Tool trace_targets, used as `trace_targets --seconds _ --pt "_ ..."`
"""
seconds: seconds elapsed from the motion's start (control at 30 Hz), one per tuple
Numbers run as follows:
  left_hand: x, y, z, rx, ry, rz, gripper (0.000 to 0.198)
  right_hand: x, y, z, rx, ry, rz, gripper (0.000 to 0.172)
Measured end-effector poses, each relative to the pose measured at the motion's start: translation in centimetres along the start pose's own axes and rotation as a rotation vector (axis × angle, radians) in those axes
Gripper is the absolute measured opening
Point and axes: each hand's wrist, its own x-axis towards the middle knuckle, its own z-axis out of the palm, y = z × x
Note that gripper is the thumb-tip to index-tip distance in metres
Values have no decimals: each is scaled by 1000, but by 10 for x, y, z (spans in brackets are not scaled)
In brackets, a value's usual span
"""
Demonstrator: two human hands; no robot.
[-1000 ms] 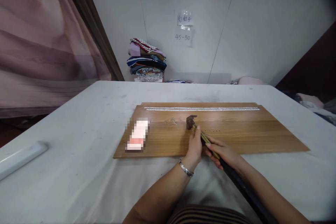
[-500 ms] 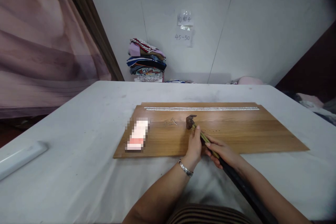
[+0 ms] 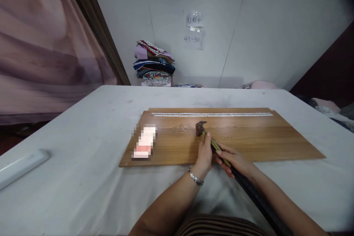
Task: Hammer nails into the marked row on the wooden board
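A claw hammer (image 3: 200, 128) with a rusty brown head and a long handle, yellowish near the head and black further down, is held slantwise above the wooden board (image 3: 260, 129). My left hand (image 3: 205, 153), closed, holds the handle just below the head, thumb pointing up along it. Further down, my right hand (image 3: 238, 161) wraps round the same handle, its fingers curled beneath. Several loose nails (image 3: 180, 129) lie on the board left of the hammer head. A short row of small dark dots (image 3: 227, 138) marks the board to the right, partly hidden by my right hand.
Two white measuring strips (image 3: 212, 114) run along the board's far edge. A pixelated pale rectangle (image 3: 146, 142) covers the board's left part. A white rounded object (image 3: 23, 166) rests on the white-covered table (image 3: 83, 136). Folded cloths (image 3: 154, 62) are stacked by the wall.
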Motion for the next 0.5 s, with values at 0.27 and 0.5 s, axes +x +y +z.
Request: trace_targets --seconds 0.27,0.5 --pt "1 -3 0 2 -8 36 43 -2 1 -2 -5 5 -5 78" --pt "-1 1 0 -33 11 0 46 1 2 -1 -11 5 4 77"
